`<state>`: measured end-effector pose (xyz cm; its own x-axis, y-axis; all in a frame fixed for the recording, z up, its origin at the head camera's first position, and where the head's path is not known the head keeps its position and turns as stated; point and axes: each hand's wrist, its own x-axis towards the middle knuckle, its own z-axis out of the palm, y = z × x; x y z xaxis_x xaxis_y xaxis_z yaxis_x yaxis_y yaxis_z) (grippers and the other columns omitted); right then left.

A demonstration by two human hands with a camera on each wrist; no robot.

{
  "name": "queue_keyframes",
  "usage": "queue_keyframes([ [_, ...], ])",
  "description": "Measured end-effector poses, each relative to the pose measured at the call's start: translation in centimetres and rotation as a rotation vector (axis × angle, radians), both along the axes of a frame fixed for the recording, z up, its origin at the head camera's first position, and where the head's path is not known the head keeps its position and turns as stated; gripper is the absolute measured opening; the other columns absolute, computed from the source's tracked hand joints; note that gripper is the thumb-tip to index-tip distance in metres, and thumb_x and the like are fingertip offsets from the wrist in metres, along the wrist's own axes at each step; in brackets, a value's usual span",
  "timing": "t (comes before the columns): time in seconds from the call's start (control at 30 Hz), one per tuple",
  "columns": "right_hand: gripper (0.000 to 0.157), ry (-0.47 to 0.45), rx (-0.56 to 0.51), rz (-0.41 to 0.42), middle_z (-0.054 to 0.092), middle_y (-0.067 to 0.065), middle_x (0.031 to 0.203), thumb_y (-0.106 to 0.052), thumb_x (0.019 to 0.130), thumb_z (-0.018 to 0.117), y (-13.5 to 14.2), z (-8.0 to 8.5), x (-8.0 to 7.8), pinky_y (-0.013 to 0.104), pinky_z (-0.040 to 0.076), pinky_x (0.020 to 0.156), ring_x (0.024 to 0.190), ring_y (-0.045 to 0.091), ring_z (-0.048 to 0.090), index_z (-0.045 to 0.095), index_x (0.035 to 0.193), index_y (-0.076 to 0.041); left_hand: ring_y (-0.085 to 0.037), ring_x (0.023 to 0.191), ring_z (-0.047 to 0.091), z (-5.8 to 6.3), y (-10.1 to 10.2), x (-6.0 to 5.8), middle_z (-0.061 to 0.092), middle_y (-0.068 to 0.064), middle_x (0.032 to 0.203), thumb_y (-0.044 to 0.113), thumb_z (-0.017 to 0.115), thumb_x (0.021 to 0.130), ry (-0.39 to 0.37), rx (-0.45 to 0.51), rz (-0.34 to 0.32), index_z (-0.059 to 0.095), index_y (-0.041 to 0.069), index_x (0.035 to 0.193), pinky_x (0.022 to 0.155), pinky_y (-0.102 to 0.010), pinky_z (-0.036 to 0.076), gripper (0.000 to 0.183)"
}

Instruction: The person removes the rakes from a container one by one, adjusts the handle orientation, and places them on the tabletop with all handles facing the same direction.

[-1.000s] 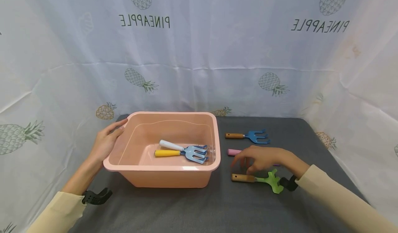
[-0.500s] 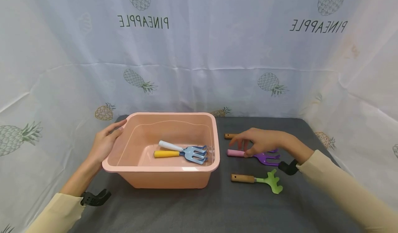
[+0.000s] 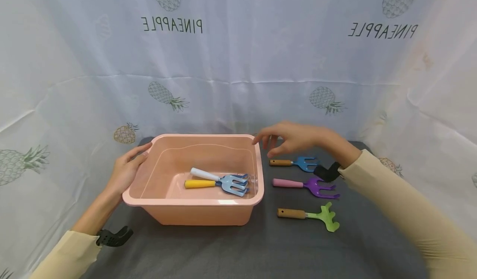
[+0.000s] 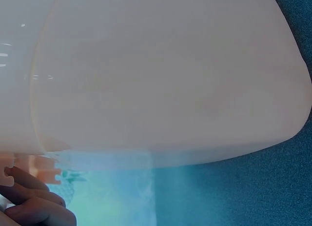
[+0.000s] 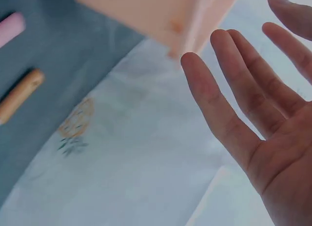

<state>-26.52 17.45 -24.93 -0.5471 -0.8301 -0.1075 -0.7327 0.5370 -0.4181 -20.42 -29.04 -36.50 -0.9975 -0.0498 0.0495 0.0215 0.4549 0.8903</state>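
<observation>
My left hand [image 3: 124,169] grips the left rim of a peach plastic basin [image 3: 193,202]; in the left wrist view its curled fingers [image 4: 41,209] show below the rim. Inside the basin lie garden hand forks, one with a yellow handle [image 3: 200,183] and one with a white handle [image 3: 204,174], their tines overlapping. Holding nothing, my right hand [image 3: 292,138] hovers by the basin's back right corner with fingers spread. Under and in front of it lie a blue hand fork [image 3: 280,162], a purple one with a pink handle [image 3: 287,183] and a green hand rake [image 3: 292,213].
The three tools lie in a column on the dark grey tabletop [image 3: 223,254], right of the basin. White pineapple-print curtains [image 3: 238,55] close off the back and sides.
My right hand has moved back and left, from above the green rake, over the purple fork, to the basin's back right corner. My left hand and the basin have stayed put.
</observation>
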Motion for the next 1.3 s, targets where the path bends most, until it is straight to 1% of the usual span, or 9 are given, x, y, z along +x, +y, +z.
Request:
queue_keyframes([
  [0.13, 0.042, 0.001, 0.005, 0.01, 0.071, 0.002, 0.119, -0.018, 0.099, 0.07, -2.8, 1.3, -0.5, 0.04, 0.057, 0.09, 0.109, 0.019, 0.069, 0.061, 0.14, -0.02, 0.015, 0.103, 0.054, 0.0, 0.0, -0.1, 0.036, -0.019, 0.166, 0.047, 0.041, 0.111, -0.01, -0.004, 0.004, 0.039, 0.022, 0.161, 0.08, -0.011, 0.052, 0.057],
  [0.33, 0.04, 0.022, 0.01, 0.032, 0.073, 0.003, 0.119, -0.023, 0.099, 0.069, -7.2, 2.0, -1.8, 0.04, 0.056, 0.098, 0.113, 0.02, 0.069, 0.061, 0.139, -0.022, 0.014, 0.105, 0.053, -0.1, 0.1, -0.2, 0.035, -0.017, 0.166, 0.047, 0.041, 0.111, -0.008, -0.002, 0.006, 0.039, 0.021, 0.161, 0.08, -0.011, 0.052, 0.057],
  [0.5, 0.043, -0.089, 0.003, 0.001, 0.07, 0.006, 0.122, -0.021, 0.1, 0.067, -10.4, 1.8, -2.8, 0.037, 0.06, 0.09, 0.112, 0.019, 0.071, 0.057, 0.142, -0.022, 0.016, 0.1, 0.057, -0.1, 0.2, -0.3, 0.038, -0.018, 0.165, 0.046, 0.043, 0.11, -0.003, 0.009, 0.013, 0.04, 0.021, 0.161, 0.079, -0.011, 0.053, 0.057],
  [0.57, 0.044, -0.144, 0.0, -0.022, 0.069, 0.007, 0.123, -0.02, 0.1, 0.067, -11.5, 1.4, -3.0, 0.037, 0.062, 0.085, 0.112, 0.019, 0.071, 0.056, 0.143, -0.021, 0.017, 0.098, 0.057, -0.2, 0.1, -0.3, 0.039, -0.019, 0.164, 0.046, 0.044, 0.11, 0.002, 0.011, 0.016, 0.04, 0.02, 0.161, 0.078, -0.011, 0.053, 0.057],
  [0.7, 0.047, -0.235, 0.006, -0.029, 0.068, 0.01, 0.13, -0.02, 0.1, 0.067, -13.4, 0.2, -3.7, 0.039, 0.063, 0.084, 0.115, 0.02, 0.068, 0.054, 0.145, -0.021, 0.017, 0.097, 0.057, -0.3, 0.0, -0.4, 0.038, -0.019, 0.164, 0.046, 0.044, 0.11, 0.009, 0.01, 0.018, 0.041, 0.02, 0.16, 0.078, -0.011, 0.053, 0.057],
  [0.93, 0.054, -0.367, 0.093, -0.043, 0.062, 0.012, 0.14, -0.019, 0.102, 0.065, -16.7, -2.6, -4.5, 0.04, 0.063, 0.082, 0.12, 0.019, 0.065, 0.047, 0.152, -0.022, 0.016, 0.097, 0.057, -0.4, -0.3, -0.4, 0.039, -0.019, 0.164, 0.047, 0.044, 0.11, 0.011, 0.0, 0.03, 0.041, 0.02, 0.16, 0.078, -0.011, 0.052, 0.057],
  [1.03, 0.056, -0.423, 0.121, -0.045, 0.058, 0.014, 0.144, -0.018, 0.103, 0.063, -17.8, -3.7, -4.8, 0.042, 0.063, 0.084, 0.124, 0.022, 0.063, 0.043, 0.155, -0.022, 0.016, 0.098, 0.057, -0.4, -0.4, -0.4, 0.039, -0.018, 0.164, 0.047, 0.044, 0.11, 0.01, -0.003, 0.028, 0.041, 0.021, 0.16, 0.078, -0.011, 0.052, 0.057],
  [1.17, 0.056, -0.481, 0.123, -0.064, 0.048, 0.019, 0.153, -0.017, 0.104, 0.06, -18.6, -4.8, -5.1, 0.052, 0.059, 0.094, 0.132, 0.033, 0.059, 0.041, 0.156, -0.021, 0.015, 0.099, 0.057, -0.3, -0.3, -0.4, 0.039, -0.018, 0.164, 0.047, 0.044, 0.11, 0.009, -0.001, 0.025, 0.041, 0.021, 0.16, 0.078, -0.011, 0.052, 0.057],
  [1.3, 0.059, -0.552, 0.14, -0.102, 0.035, 0.008, 0.165, -0.018, 0.102, 0.059, -18.8, -5.8, -5.1, 0.049, 0.055, 0.102, 0.137, 0.033, 0.053, 0.041, 0.157, -0.028, 0.015, 0.099, 0.058, -0.2, -0.3, -0.4, 0.041, -0.018, 0.163, 0.046, 0.044, 0.11, 0.013, 0.012, 0.027, 0.042, 0.02, 0.16, 0.079, -0.011, 0.052, 0.056],
])
